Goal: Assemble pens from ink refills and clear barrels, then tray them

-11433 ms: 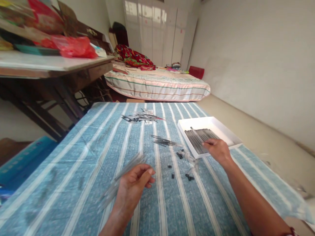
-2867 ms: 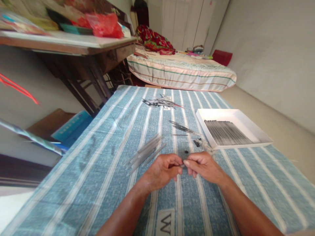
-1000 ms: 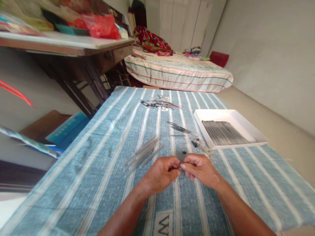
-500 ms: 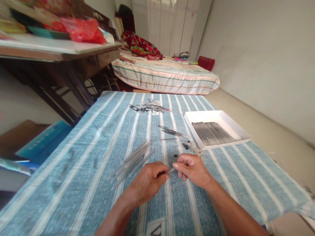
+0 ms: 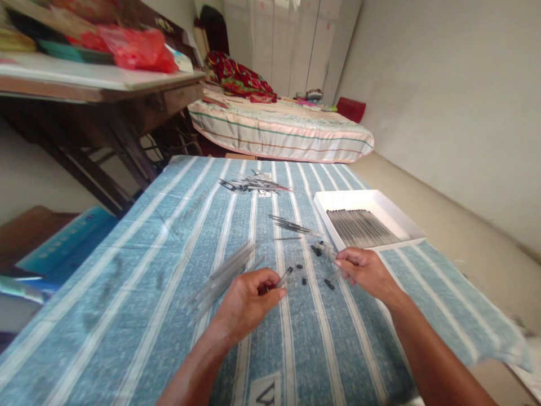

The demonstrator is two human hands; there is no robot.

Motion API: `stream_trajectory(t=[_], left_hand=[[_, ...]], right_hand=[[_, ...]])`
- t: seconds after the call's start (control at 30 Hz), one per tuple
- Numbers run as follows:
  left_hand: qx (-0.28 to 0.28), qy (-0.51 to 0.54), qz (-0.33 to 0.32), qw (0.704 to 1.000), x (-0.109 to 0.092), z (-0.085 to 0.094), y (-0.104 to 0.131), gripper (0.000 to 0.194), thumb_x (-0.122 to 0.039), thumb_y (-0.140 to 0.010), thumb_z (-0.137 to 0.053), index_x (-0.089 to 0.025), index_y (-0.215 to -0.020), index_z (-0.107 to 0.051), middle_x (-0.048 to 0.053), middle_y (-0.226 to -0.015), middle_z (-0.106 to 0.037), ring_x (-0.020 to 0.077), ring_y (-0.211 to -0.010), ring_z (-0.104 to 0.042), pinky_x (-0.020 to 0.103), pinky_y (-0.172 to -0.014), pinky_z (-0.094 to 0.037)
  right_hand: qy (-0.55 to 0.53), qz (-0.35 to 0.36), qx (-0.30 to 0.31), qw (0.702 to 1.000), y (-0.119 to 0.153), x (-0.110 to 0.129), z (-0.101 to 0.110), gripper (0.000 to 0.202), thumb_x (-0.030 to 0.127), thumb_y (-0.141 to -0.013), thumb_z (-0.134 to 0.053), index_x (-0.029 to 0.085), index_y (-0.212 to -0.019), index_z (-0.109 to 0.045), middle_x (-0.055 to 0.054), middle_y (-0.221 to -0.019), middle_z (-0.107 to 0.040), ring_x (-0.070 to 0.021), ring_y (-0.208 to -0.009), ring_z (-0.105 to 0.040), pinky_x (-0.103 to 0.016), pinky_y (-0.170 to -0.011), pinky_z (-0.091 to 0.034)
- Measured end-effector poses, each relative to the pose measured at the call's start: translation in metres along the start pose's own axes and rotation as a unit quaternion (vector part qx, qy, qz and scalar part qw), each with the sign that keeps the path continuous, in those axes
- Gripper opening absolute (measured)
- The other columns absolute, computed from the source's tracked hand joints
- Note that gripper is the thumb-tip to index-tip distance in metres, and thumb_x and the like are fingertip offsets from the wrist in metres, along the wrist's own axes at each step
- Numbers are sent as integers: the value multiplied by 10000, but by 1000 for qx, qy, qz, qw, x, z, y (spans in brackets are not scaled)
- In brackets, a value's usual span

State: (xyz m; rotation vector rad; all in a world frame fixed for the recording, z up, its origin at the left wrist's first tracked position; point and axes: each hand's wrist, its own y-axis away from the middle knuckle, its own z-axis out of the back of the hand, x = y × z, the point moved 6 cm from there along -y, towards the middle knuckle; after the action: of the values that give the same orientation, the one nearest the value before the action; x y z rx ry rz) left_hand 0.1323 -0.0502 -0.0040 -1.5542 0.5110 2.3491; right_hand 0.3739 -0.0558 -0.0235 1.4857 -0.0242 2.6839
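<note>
My left hand [image 5: 256, 293] is closed in a pinch around a slim translucent pen barrel [image 5: 284, 278], whose black end points up and away. To the right, my right hand [image 5: 366, 273] has its thumb and fingertips pressed together beside small clear pieces [image 5: 326, 251]; what they hold is too small to make out. Short black plugs [image 5: 304, 281] lie between the hands, and black-ended pieces [image 5: 329, 285] lie just below my right fingertips. Left of my left hand rests a bundle of clear grey barrels [image 5: 226, 276]. Thin dark refills [image 5: 289, 224] lie farther off.
A white open box [image 5: 406, 232] at the right holds a row of dark-filled pens [image 5: 359, 225]. Toward the far edge of the striped tablecloth [image 5: 139, 270] lies a heap of dark, slender parts [image 5: 256, 183]. A bed [image 5: 283, 127] and a side table [image 5: 105, 84] stand beyond.
My hands were together on a grey tube; now they are apart. My right hand has moved right and away to the small clear pieces. The left keeps the barrel, its black end now showing.
</note>
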Motion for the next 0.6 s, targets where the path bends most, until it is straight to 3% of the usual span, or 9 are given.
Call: stream_trajectory(t=[0.13, 0.27, 0.4, 0.5, 0.6], left_hand=[[-24, 59, 4, 998, 4, -1, -2, 166, -289, -704, -585, -178, -604, -513, -65, -532, -416, 81, -503, -374, 205, -480, -282], [-47, 111, 12, 993, 10, 0, -5, 154, -278, -681, -625, -186, -618, -518, -76, -498, -436, 73, -453, -387, 193, -437, -287], [-75, 162, 19, 984, 11, 5, -5, 157, -257, -654, -665, -179, -630, -531, -73, -496, -500, 72, -437, -448, 189, -442, -338], [-98, 195, 11, 976, 8, 9, -4, 153, -246, -652, -681, -167, -642, -549, -52, -538, -569, 70, -440, -482, 189, -448, -355], [-126, 240, -1, 962, 5, 13, -1, 129, -232, -663, -686, -158, -695, -584, -25, -598, -631, 69, -450, -499, 185, -447, -364]], right_hand=[[193, 32, 37, 980, 5, -8, 1, 167, 271, -784, -488, 187, -773, -632, 24, -541, -555, -130, -520, -519, -221, -503, -348], [368, 41, 95, 924, 7, -10, -12, 256, 201, -775, -483, 226, -965, -652, -30, -755, -682, -184, -711, -620, -248, -624, -380], [462, 32, 124, 878, 5, -10, -19, 246, 192, -788, -465, 233, -938, -655, -62, -792, -698, -214, -765, -639, -254, -619, -366], [461, 49, 114, 878, 5, -5, -19, 211, 192, -799, -454, 226, -844, -657, -49, -729, -682, -200, -709, -630, -248, -595, -351], [391, 86, 90, 912, 11, 5, -22, 195, 219, -815, -451, 218, -811, -646, -14, -641, -633, -162, -623, -589, -236, -584, -345]])
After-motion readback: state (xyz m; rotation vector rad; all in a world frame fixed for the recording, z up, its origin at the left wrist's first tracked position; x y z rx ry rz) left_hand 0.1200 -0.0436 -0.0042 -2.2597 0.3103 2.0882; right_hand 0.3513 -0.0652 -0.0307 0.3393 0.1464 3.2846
